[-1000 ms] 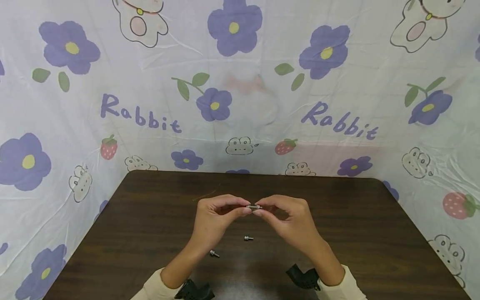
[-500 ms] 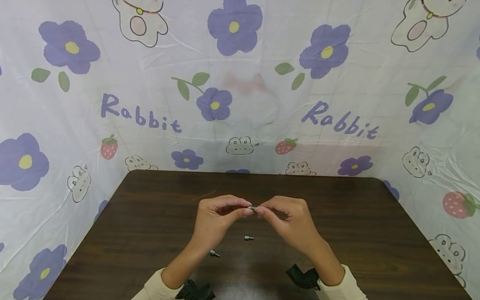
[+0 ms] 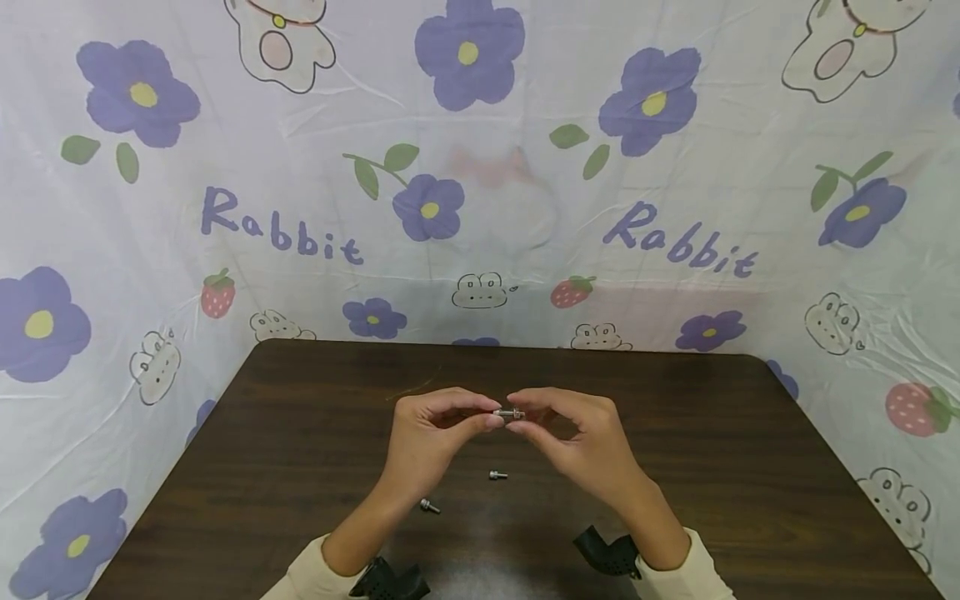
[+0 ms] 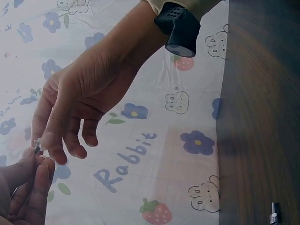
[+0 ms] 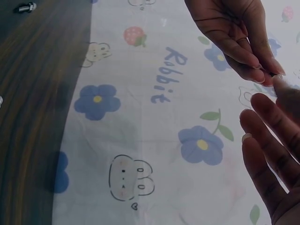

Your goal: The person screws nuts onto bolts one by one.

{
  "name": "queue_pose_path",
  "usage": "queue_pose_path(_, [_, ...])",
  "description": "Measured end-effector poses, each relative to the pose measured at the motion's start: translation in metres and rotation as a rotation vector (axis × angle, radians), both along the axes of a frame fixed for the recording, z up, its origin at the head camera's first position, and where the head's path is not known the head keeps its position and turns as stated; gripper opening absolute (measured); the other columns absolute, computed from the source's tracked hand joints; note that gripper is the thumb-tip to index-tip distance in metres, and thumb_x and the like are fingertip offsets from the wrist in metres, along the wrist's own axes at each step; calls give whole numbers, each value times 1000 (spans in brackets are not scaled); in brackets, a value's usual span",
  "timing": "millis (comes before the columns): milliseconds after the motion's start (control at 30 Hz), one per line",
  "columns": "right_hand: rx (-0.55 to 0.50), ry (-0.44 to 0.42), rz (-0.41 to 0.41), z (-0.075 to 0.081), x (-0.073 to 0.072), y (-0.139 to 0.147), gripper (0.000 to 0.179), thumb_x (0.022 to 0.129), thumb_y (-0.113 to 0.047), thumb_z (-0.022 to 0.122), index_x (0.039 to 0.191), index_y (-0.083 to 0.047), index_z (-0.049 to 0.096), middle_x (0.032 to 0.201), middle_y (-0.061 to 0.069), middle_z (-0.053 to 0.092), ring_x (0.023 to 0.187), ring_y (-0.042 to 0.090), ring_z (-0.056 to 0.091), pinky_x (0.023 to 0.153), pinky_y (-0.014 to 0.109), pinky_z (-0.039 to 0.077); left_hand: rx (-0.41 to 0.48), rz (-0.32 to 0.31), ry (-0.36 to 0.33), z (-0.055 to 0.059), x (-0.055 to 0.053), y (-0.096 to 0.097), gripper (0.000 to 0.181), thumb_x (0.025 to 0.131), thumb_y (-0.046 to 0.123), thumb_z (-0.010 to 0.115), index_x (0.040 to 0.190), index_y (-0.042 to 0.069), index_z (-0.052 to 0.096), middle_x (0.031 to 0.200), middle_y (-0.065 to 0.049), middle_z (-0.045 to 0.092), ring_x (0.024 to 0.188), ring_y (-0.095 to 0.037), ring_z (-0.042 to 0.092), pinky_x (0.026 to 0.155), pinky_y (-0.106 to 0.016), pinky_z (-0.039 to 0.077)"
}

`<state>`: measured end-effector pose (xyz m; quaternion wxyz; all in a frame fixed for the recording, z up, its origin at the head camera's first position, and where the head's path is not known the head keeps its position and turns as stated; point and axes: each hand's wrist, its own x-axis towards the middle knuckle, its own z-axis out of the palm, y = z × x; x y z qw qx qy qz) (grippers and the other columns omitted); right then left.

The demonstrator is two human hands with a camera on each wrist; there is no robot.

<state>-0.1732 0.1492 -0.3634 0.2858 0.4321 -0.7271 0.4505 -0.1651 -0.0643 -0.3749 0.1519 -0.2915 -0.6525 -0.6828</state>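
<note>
Bolt (image 3: 507,414) between left fingers (image 3: 480,402)

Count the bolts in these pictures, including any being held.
3: the held bolt, pinched in the left hand; the nearer bolt, on the table beside the left forearm; and the farther bolt, ahead and to its right. More could be hidden.

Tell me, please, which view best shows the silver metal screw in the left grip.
The head view: the screw shows lengthwise there. The left wrist view shows only a small part; the right wrist view, almost nothing.
</note>
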Motion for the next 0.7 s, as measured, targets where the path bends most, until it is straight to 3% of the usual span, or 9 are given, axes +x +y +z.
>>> queue_pose_path(100, [1,5,0,1,0,0,34,76,12,83,106,-2,74,91,7,76,74,14,71,64,21,58,8,-8,-2,1,0,0,11,87,2,79,98,4,79,91,-9,76,79,-25,75,71,-40,63])
queue_pose_path(233, [1,1,9,2,1,-1,35,75,15,81,105,-4,75,91,7,76,74,14,71,65,21,58,10,-13,-4,1,0,0,11,87,2,79,98,3,79,92,-9,76,80,-26,75,72,-40,63])
queue_pose_path(500, [-8,50,23,2,-1,-1,13,89,-7,79,101,-6,76,91,4,76,73,11,70,66,20,57,0,-5,-10,1,0,0,10,87,3,79,97,4,80,91,-8,76,79,-24,74,71,-39,63])
queue_pose_path(700, [-6,17,34,1,0,-2,9,90,-5,77,98,-9,76,90,3,76,78,13,72,70,21,58,-12,1,-8,1,0,-1,10,86,4,80,96,4,79,90,-7,76,77,-22,74,68,-37,63])
